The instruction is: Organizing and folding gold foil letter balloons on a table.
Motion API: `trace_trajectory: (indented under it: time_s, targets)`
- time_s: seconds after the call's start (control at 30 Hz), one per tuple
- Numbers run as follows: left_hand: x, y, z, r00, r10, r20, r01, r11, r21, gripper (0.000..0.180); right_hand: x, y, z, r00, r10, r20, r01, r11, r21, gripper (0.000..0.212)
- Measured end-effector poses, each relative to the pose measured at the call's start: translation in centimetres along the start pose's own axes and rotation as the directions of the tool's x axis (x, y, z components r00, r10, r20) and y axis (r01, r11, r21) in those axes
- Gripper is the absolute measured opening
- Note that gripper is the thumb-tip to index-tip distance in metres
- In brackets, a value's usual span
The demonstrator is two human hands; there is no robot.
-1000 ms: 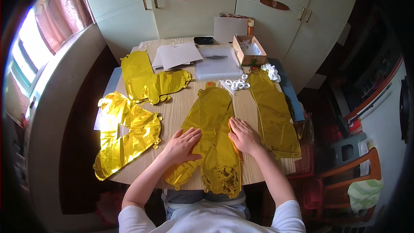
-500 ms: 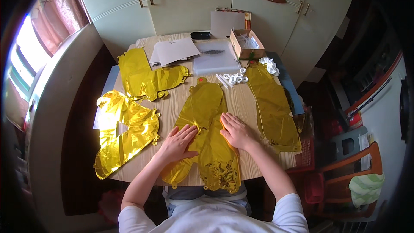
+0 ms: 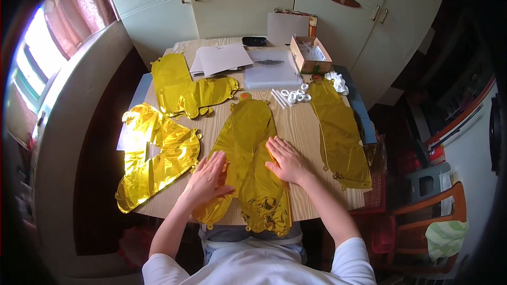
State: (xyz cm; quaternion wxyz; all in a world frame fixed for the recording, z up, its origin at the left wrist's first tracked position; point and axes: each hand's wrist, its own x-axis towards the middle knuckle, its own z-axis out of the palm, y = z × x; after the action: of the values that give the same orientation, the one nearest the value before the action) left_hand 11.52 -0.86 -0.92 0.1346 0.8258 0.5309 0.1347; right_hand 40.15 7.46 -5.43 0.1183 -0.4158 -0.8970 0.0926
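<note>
A flat gold foil balloon [image 3: 245, 145] lies in front of me on the wooden table, its lower end crinkled near the front edge. My left hand [image 3: 207, 177] is over its left side, fingers stretched out and thumb apart. On its right edge my right hand [image 3: 285, 160] lies flat, fingers extended. Neither hand grasps anything. Three more flat gold foil balloons lie around: an angular one [image 3: 193, 87] at the back left, a shiny one [image 3: 158, 153] at the left, and a long one [image 3: 338, 132] at the right.
White ribbon rolls [image 3: 299, 95] and white sticks [image 3: 281, 98] lie behind the middle balloon. Farther back are paper sheets [image 3: 222, 59], a clear plastic sleeve [image 3: 269, 76], a small box [image 3: 311, 60] and a black tray [image 3: 254, 41]. A wooden chair [image 3: 454, 206] stands at the right.
My left hand has moved left and slightly back toward me, toward the balloon's left edge. My right hand stays on the right edge. The view has shifted slightly.
</note>
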Motion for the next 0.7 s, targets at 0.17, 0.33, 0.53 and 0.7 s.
trace_trajectory:
  time_s: [0.17, 0.33, 0.53, 0.7]
  targets:
    - [-7.0, 0.7, -1.4, 0.917, -0.354, -0.185, 0.366, 0.930, 0.033, 0.074, -0.1, -0.3, -0.4, 0.999, 0.012, 0.030, -0.011, 1.000, -0.029, 0.065]
    - [-14.7, 2.0, -0.4, 0.706, -0.673, -0.221, 0.671, 0.735, -0.098, 0.045, -0.1, -0.1, -0.3, 1.000, 0.007, 0.024, -0.007, 1.000, -0.019, 0.065]
    - [-17.6, 2.9, 3.6, 0.535, -0.812, 0.234, 0.516, 0.095, -0.851, 0.024, -0.1, -0.1, -0.6, 1.000, -0.008, -0.026, 0.009, 0.999, 0.033, 0.066]
    - [-16.2, 3.5, 5.7, 0.605, -0.653, 0.456, 0.287, -0.356, -0.889, 0.027, 0.0, -0.3, -0.4, 0.999, -0.024, -0.042, 0.026, 0.999, 0.038, 0.066]
